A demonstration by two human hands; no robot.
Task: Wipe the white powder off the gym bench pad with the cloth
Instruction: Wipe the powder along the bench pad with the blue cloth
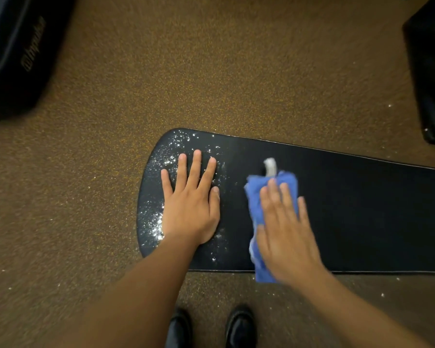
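Head view, read from left to right. A dark padded object with gold lettering is seen at the upper left, resting on the speckled brown floor. The black gym bench pad is shown running from the centre to the right edge. White powder is scattered over its rounded left end, with stray flecks on the floor near the pad. The left hand is laid flat on the powdered end, fingers straight and slightly spread, nothing being held. Just to its right, the blue cloth is pressed onto the pad beneath the right hand, whose fingers are extended over the fabric; this hand is blurred. A small whitish tab is visible at the cloth's far edge; what it is cannot be told. The pad to the right of the cloth appears dark and powder-free. Two black shoes are seen at the bottom edge, and another black padded object at the upper right.
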